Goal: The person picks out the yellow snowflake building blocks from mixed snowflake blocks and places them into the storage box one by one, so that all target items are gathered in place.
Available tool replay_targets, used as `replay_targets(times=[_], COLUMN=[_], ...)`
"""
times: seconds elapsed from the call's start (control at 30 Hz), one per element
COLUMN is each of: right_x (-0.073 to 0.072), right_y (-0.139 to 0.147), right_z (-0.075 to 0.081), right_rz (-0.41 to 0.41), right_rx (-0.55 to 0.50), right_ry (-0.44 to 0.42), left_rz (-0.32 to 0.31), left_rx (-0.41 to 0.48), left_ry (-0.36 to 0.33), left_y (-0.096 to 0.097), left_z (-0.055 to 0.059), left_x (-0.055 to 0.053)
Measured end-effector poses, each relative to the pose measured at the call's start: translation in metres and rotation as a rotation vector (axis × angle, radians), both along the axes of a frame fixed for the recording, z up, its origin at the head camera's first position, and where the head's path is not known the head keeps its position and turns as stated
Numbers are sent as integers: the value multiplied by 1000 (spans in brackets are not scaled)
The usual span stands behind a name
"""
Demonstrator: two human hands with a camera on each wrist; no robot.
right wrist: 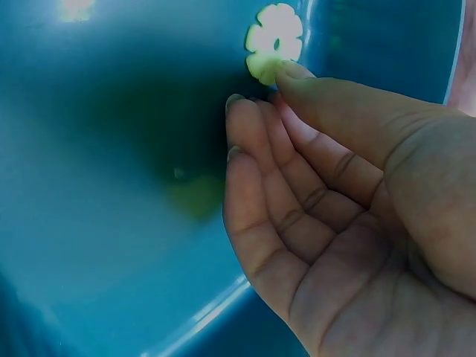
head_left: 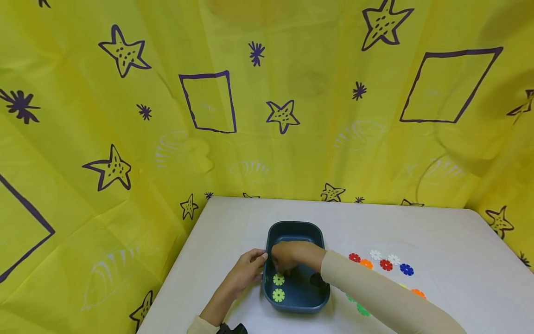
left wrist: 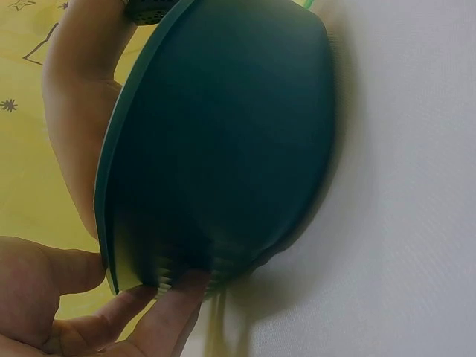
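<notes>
A dark teal plastic bin sits on the white table. My left hand grips its left rim, with the thumb at the lip and the fingers against the outer wall. Inside the bin, my right hand reaches down near the left wall. Its thumb and curled fingers meet at the edge of a light green flower-shaped disc, the index fingertip mostly hidden behind the thumb. In the head view, light green discs show in the bin on the near side of this hand.
To the right of the bin lie several flower-shaped discs: red, white, orange, blue and green. My right sleeve crosses over part of them. A yellow curtain with drawn stars hangs behind the table.
</notes>
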State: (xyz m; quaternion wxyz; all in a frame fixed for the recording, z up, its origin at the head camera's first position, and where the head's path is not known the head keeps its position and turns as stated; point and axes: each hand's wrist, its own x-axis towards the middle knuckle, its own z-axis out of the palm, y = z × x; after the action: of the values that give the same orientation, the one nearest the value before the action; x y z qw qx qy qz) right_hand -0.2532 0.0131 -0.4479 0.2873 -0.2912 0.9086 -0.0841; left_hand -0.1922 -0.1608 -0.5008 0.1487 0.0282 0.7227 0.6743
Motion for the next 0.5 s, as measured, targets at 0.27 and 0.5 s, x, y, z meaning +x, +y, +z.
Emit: replay_targets(times=[0.27,0.5], right_x=[-13,-26], right_y=[28,72], right_z=[17,41], right_rz=[27,23], right_rx=[-111,-304], right_ry=[40,56], left_rz=[2,23], left_rx=[-22,-46], left_ry=[6,12], left_y=[1,2], left_z=[1,1], left_x=[0,0])
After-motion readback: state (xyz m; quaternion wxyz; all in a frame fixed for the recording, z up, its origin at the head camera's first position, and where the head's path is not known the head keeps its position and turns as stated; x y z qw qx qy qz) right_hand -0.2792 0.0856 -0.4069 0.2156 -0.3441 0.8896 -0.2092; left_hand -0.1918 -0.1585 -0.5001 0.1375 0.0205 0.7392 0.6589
